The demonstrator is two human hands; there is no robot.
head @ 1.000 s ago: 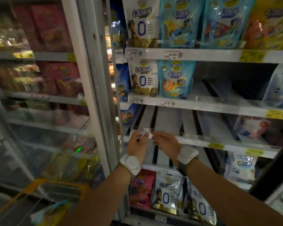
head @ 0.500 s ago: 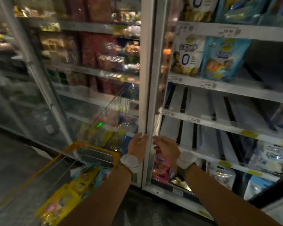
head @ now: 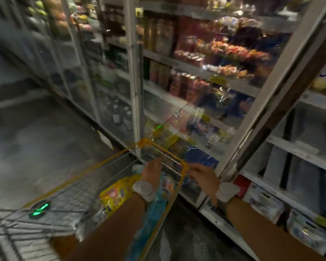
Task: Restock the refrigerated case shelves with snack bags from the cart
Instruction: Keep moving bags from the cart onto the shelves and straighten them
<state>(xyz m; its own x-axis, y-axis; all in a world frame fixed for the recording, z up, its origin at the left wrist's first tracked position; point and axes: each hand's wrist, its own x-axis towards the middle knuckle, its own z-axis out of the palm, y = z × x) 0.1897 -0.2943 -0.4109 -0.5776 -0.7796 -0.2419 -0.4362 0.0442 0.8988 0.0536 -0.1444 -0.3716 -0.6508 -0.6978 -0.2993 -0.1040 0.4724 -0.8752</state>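
Note:
The view is blurred by motion. A wire cart (head: pixel 158 146) with a yellow rim stands in front of me, holding a yellow snack bag (head: pixel 115 196) and a blue snack bag (head: pixel 154 210). My left hand (head: pixel 151 169) hovers over the cart's far end with loosely bent fingers, and I see nothing in it. My right hand (head: pixel 201 173) is beside the cart's right rim, fingers reaching left, also with nothing visible in it. The open refrigerated case (head: pixel 299 151) is at the right, with bare white shelves and some white bags (head: pixel 263 200) low down.
The case's open glass door (head: pixel 196 119) slants between the cart and the shelves. Closed cases full of goods run along the left. A green light (head: pixel 39 209) glows on the cart's near end. Grey floor lies to the left.
My view has swung left and down from the open shelves to the cart. Both hands left the shelf edge, where they pinched a small white tag, and came down over the cart.

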